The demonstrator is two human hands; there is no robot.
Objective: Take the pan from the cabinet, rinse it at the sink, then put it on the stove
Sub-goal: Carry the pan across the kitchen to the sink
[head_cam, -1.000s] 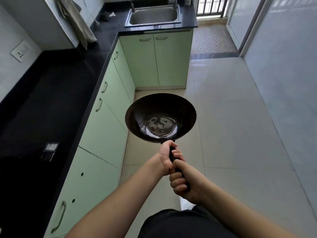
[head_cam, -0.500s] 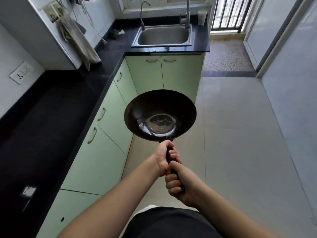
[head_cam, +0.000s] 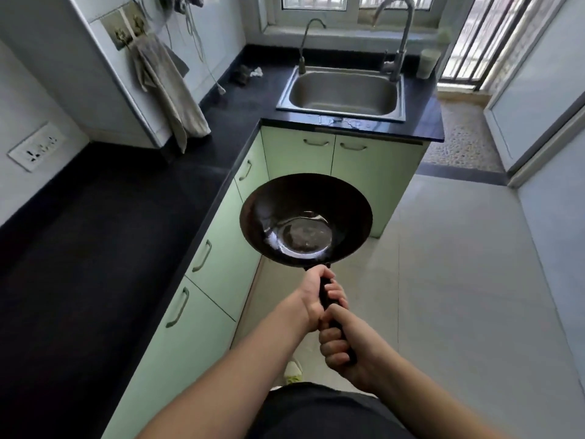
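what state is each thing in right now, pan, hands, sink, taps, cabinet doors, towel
pan: held in the air over the floor, short of the sink, mouth up
left hand: grips the pan handle nearest the bowl
right hand: grips the handle behind the left
sink: empty
taps: no water running
cabinet doors: closed
towel: hanging from a hook

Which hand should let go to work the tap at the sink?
Right, probably. The tall tap stands at the sink's right rear. The left hand grips the handle nearest the pan; the right hand only backs it up.
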